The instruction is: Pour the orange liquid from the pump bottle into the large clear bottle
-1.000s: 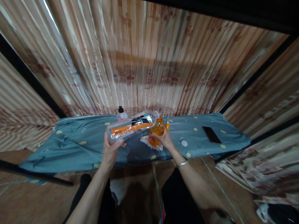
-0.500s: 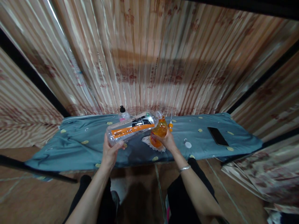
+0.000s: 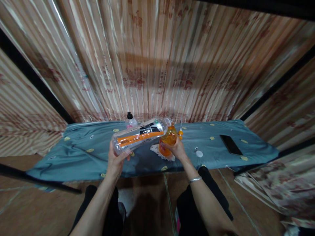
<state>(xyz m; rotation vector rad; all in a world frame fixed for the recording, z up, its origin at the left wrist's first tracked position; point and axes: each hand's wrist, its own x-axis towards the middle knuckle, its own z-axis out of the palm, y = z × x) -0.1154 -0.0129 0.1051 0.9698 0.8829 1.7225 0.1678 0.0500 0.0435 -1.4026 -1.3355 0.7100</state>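
My left hand (image 3: 118,160) is wrapped round the base of a large clear plastic bottle (image 3: 137,135) with an orange, black and white label. That bottle is tilted, its neck up to the right, and its mouth meets the top of an orange bottle (image 3: 169,136). Closed round the orange bottle is my right hand (image 3: 176,147), which keeps it nearly upright. Beneath it lies a white cloth (image 3: 157,150) with frayed edges. Just right of the orange bottle sits an orange pump top (image 3: 180,133) with a clear tube. Whether liquid is flowing I cannot tell.
Behind the large bottle stands a clear bottle with a black cap (image 3: 130,118). A white cap (image 3: 199,153) and a black phone (image 3: 230,145) lie to the right on the blue cloth cover (image 3: 81,164). Striped curtains (image 3: 152,65) and dark frame bars (image 3: 280,78) surround it.
The view has shifted very slightly. Both hands hold their bottles in nearly the same position as before.
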